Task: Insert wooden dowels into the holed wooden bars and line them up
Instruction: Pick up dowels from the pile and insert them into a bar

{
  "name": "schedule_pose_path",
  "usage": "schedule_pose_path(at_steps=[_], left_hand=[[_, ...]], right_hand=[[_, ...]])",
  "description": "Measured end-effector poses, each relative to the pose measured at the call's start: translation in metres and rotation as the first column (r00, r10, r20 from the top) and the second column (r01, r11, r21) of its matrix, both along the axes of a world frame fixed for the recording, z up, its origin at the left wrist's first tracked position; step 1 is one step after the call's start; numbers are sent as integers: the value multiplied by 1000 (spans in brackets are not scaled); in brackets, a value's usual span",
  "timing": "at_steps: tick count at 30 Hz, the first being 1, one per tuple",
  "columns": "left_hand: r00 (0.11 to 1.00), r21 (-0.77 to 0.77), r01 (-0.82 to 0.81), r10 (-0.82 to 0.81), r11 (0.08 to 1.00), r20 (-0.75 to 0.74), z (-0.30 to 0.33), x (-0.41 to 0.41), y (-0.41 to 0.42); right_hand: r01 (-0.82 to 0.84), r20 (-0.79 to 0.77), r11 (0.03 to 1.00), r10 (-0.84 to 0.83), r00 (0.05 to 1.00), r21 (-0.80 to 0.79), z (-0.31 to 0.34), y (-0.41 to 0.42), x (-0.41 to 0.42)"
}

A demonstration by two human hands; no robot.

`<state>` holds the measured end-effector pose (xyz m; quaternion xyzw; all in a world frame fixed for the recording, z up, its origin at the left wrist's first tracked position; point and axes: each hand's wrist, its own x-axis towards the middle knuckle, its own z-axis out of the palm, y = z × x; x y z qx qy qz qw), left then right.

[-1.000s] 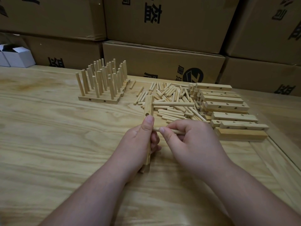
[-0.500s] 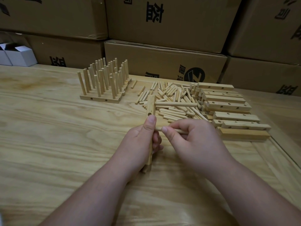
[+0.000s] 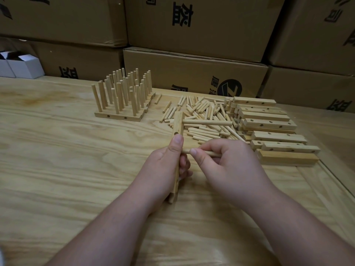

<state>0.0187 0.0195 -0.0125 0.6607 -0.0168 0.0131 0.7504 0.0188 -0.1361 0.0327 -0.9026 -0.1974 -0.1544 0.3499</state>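
A pale holed wooden bar [image 3: 177, 129] stands on end at the middle of the frame, its lower end on the light plywood worktop [image 3: 57, 160]. The left hand [image 3: 165, 166] has its grip wrapped round the bar, thumb up beside an open hole. One long dowel [image 3: 207, 122] already sticks out sideways from the bar's upper part. The right hand [image 3: 226, 162] pinches a short round wooden dowel [image 3: 203, 153], its tip touching the bar's side. Right of centre lie loose dowels [image 3: 201, 112] and stacked holed bars [image 3: 269, 125]. Finished bars with upright dowels [image 3: 123, 95] stand upper left of centre, before brown cardboard boxes [image 3: 192, 70].
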Motion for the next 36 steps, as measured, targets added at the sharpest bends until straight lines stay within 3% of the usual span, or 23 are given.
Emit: schedule_pose_path(at_steps=[9, 11, 14, 17, 20, 22, 26, 31, 36], left_hand=[[998, -144, -42, 34, 989, -54, 2, 4, 1], [994, -263, -39, 11, 964, -108, 4, 6, 1], [984, -468, -58, -29, 882, -177, 7, 9, 5], [983, -563, -33, -76, 826, -170, 9, 9, 8], [985, -593, 2, -105, 805, -139, 12, 7, 8], [987, -610, 10, -104, 792, -120, 13, 6, 8], [987, -607, 39, -124, 794, -99, 13, 7, 9], [963, -566, 177, -260, 805, -69, 12, 2, 7], [964, -579, 181, -261, 795, -57, 12, 1, 5]], right_hand=[[55, -11, 998, -55, 998, 33, -6, -2, 6], [26, -7, 971, -25, 1000, 238, -10, -2, 4], [42, -112, 851, 20, 994, 523, -19, -2, 7], [74, -300, 920, 48, 953, 385, -30, -2, 17], [-78, -293, 994, 98, 951, 79, -36, -1, 16], [-154, -280, 988, 153, 948, 19, -38, 0, 13], [-103, -368, 981, 157, 916, 162, -36, -2, 14], [-131, -420, 940, 261, 869, 314, -32, 0, 13], [-15, -381, 904, 196, 904, 428, -33, -2, 15]])
